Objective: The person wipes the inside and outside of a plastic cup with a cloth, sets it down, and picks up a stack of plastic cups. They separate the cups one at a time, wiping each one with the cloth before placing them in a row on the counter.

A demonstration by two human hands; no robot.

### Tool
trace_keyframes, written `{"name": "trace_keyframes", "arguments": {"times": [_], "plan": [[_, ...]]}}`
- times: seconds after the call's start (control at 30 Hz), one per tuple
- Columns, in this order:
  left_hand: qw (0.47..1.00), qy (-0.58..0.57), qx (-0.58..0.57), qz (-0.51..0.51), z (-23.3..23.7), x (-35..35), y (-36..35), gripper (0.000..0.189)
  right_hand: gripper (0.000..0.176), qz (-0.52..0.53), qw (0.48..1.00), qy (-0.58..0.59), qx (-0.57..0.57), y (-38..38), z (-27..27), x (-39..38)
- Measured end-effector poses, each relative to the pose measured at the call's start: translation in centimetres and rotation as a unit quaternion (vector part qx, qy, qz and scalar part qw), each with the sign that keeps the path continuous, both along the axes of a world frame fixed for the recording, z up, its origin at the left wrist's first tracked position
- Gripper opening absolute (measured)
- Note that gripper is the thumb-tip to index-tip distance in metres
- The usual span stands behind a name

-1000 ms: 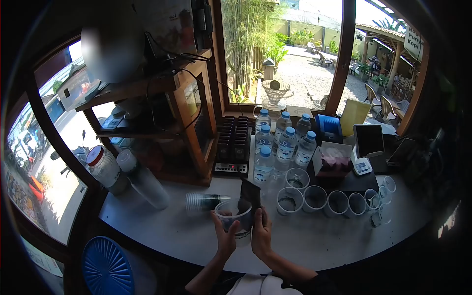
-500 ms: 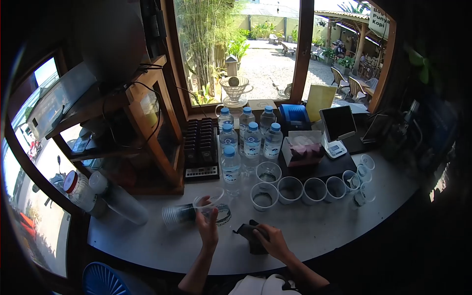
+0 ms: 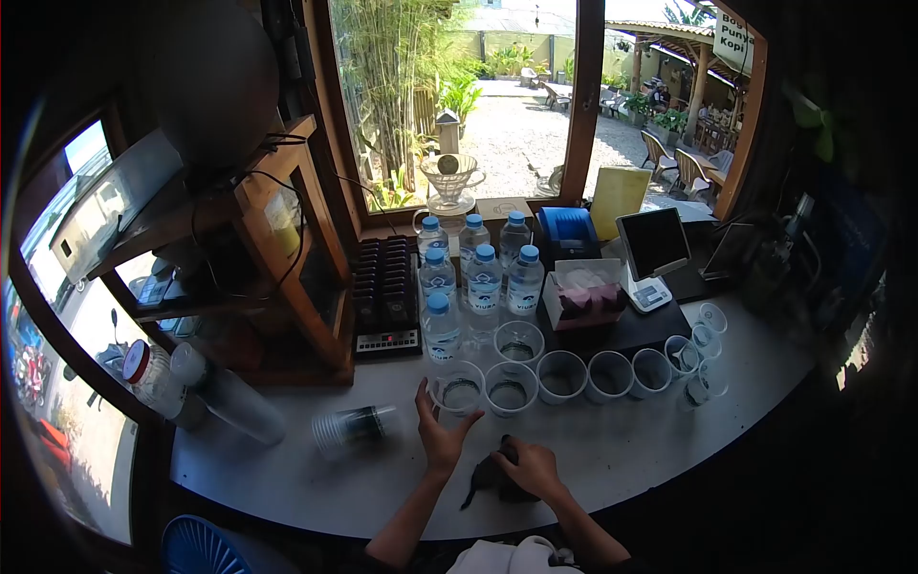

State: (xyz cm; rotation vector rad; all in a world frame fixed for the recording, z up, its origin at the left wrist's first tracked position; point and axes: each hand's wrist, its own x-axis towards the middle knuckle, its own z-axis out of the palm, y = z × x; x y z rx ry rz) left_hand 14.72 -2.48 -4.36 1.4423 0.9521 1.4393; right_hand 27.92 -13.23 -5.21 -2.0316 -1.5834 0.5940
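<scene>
My left hand (image 3: 442, 442) has its fingers and thumb around the near side of a clear plastic cup (image 3: 458, 390), which is upright beside another clear cup (image 3: 511, 390) at the left of the group. In my right hand (image 3: 528, 466) is a bunched dark cloth (image 3: 486, 481), low over the counter's near side. Several more upright clear cups (image 3: 609, 375) run in a curved row to the right. A nested stack of printed plastic cups (image 3: 354, 430) lies on its side left of my left hand.
Several blue-capped water bottles (image 3: 484, 282) stand behind the cups. A tissue box (image 3: 583, 295) and a tablet on a stand (image 3: 653, 244) are farther right. A red-lidded jar (image 3: 158, 378) and a long sleeve of cups (image 3: 225, 397) sit left on the white counter (image 3: 306, 488).
My left hand has carried its cup rightward, from above the lying stack to beside the standing cups. My right hand has shifted slightly with the cloth, which now hangs lower.
</scene>
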Motion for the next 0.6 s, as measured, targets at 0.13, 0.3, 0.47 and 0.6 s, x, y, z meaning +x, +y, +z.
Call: {"name": "trace_keyframes", "arguments": {"times": [0.13,0.3,0.47,0.6], "plan": [[0.986,0.117,0.101,0.061,0.1,-2.5,-1.3,0.077,0.039,-0.009,0.999,-0.028,-0.034,0.4,0.5,-0.3],[0.861,0.44,0.194,0.165,1.3,-9.2,-1.9,0.06,0.039,0.037,0.999,0.019,-0.025,1.2,0.4,-1.1],[0.817,0.526,0.015,0.235,3.1,-12.8,-1.8,0.09,0.049,0.199,0.973,0.084,0.081,3.6,0.9,-3.5],[0.856,0.474,0.014,0.206,0.8,-14.4,-0.5,0.108,0.07,0.256,0.956,0.064,0.126,6.7,2.7,-8.0]]}}
